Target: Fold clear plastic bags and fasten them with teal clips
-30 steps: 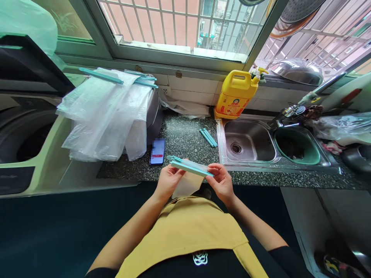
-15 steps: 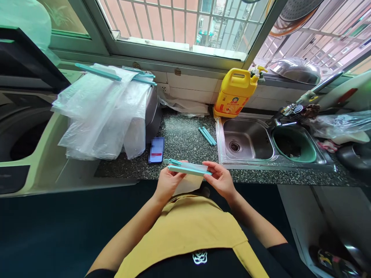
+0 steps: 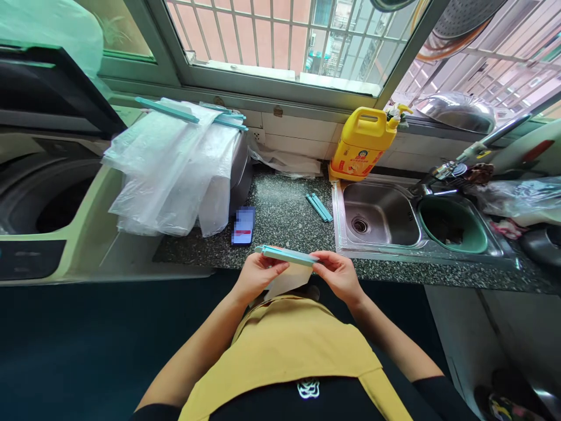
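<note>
Both hands hold a long teal bag sealing clip (image 3: 289,255) level at the counter's front edge. My left hand (image 3: 259,275) pinches its left end between thumb and fingers. My right hand (image 3: 337,272) grips the right end the same way. The two bars of the clip lie close together; whether they are locked, I cannot tell. Beneath it hangs a pale cream sheet or bag (image 3: 289,279), partly hidden by the hands. Several similar teal clips (image 3: 319,207) lie loose on the counter beside the sink.
Clear plastic bags (image 3: 162,169) with teal clips along their tops drape over a dark box (image 3: 241,175) at left. A phone (image 3: 243,225) lies near the edge. A yellow jug (image 3: 363,143) stands behind the steel sink (image 3: 381,213). Far left is an open washing machine (image 3: 83,234).
The clip's bars, earlier apart at the left with clear film showing between them, are now together. My right fingers have closed in on its end. The view has shifted slightly left.
</note>
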Tool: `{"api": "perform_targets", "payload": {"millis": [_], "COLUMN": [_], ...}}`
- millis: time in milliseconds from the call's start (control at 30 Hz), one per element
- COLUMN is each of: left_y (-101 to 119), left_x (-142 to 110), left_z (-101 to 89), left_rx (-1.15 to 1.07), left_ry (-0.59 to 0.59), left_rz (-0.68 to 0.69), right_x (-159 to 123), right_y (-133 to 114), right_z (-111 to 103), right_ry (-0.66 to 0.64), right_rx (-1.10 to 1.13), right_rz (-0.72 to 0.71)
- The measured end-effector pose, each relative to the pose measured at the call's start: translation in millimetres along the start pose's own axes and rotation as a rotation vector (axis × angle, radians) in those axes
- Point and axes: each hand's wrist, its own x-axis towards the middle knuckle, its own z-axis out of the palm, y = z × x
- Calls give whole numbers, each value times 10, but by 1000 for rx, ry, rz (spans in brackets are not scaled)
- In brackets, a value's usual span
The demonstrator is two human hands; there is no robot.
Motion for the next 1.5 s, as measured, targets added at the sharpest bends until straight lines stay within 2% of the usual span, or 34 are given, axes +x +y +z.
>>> {"api": "perform_targets", "payload": {"millis": [100, 200, 267, 433, 500, 600, 767, 1100, 1267, 1367, 1500], "left_y": [53, 123, 132, 48, 46, 95, 153, 84, 168, 235, 283], "left_x": [-23, -47, -56, -65, -69, -70, -61, -62, -82, -102, -128], "left_z": [-99, -173, -176, -56, -25, -36, -80, -73, -193, -200, -133], "left_rx": [45, 96, 178, 350, 361, 388, 445, 355, 360, 402, 399], "left_ry": [-23, 50, 55, -163, -192, -152, -162, -136, 13, 94, 68], "left_rz": [27, 82, 124, 99, 125, 186, 230, 112, 255, 359, 408], "right_x": [-23, -44, -52, -54, -55, -57, -44, -11, -33, -49, -28], "right_y": [6, 5, -7, -71, -99, -129, -135, -87, -63, -64, -152], "right_z": [-37, -65, -64, -12, -4, -17, -18, 70, 5, -49, -108], "right_ry": [13, 15, 27, 28, 3, -23, 14, 85, 108, 100, 6], "right_rx": [-39, -78, -88, -95, -97, -97, -109, -66, -95, -127, -260], "right_rz": [-7, -18, -29, -66, -77, -87, -107, -98, -89, -117, -194]}}
